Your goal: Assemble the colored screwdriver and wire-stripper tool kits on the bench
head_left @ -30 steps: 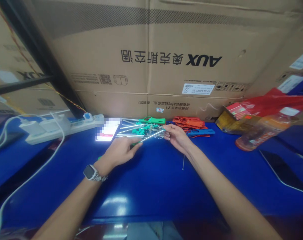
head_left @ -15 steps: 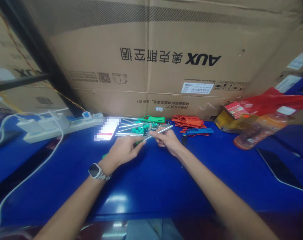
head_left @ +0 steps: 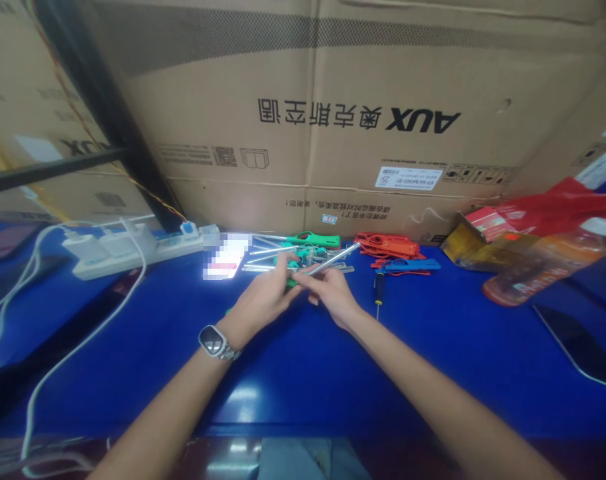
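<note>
My left hand (head_left: 265, 300) and my right hand (head_left: 330, 293) meet over the blue table (head_left: 303, 360), both closed on one long lighter (head_left: 327, 260) with a green handle and a silver metal tube. The tube points up and to the right, and its green end lies under my left fingers. A watch sits on my left wrist (head_left: 213, 341). Just behind my hands lies a pile of green-handled lighters (head_left: 303, 250) with silver tubes.
Orange lighters (head_left: 387, 245) and a blue one (head_left: 410, 265) lie right of the pile. A small screwdriver (head_left: 377, 293) rests by my right hand. A lit phone (head_left: 223, 257), a power strip (head_left: 133, 250), a bottle (head_left: 537, 267), a dark tablet (head_left: 580, 347) and cardboard boxes (head_left: 333, 113) surround the table.
My hands have drawn together and my right hand slid down the metal tube toward my left. The tube's tip now points further up and right. The screwdriver is uncovered beside my right hand.
</note>
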A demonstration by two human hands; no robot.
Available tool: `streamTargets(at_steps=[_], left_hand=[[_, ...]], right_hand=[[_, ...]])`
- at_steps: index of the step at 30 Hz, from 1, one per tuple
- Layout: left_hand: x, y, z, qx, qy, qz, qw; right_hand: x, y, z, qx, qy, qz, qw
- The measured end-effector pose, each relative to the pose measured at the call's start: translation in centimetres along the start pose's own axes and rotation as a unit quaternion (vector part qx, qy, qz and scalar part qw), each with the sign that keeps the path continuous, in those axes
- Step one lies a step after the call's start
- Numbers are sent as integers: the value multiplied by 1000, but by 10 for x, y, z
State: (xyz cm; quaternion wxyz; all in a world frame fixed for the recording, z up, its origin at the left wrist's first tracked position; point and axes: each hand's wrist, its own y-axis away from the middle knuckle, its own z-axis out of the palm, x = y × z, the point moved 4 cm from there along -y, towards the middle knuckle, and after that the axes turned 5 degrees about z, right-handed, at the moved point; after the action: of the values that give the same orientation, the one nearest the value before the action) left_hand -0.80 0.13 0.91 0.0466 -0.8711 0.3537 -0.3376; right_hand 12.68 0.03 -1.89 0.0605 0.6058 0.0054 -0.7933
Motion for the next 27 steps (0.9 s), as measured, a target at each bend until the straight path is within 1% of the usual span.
streamTargets(at_steps=[3,6,8,11,14,16,22,24,27], left_hand=[[0,0,0,9,24,4,1000],[0,-1,-1,16,52,19,998],[0,0,-1,22,73,21,997],[0,0,-2,36,115,7,993],[-2,0,-3,37,114,-20,993],[-4,-1,-2,33,99,-33,994],[-3,-3,1,39,94,-33,994],[2,-4,0,47,108,-21,993],[10,-6,-5,60,161,23,985]], right_hand=[[-2,0,-4,1,-21,-22,1000],[-6,0,-7,11,-14,-51,999],[-11,0,-6,-5,8,-68,998],[-21,3,-4,-50,50,-95,993],[-23,5,-4,-83,87,-90,989],[-20,5,-6,-87,93,-81,988],[-13,4,-4,-74,86,-75,991],[-17,4,-2,-58,87,-82,991],[-31,4,-9,-12,78,-126,989]])
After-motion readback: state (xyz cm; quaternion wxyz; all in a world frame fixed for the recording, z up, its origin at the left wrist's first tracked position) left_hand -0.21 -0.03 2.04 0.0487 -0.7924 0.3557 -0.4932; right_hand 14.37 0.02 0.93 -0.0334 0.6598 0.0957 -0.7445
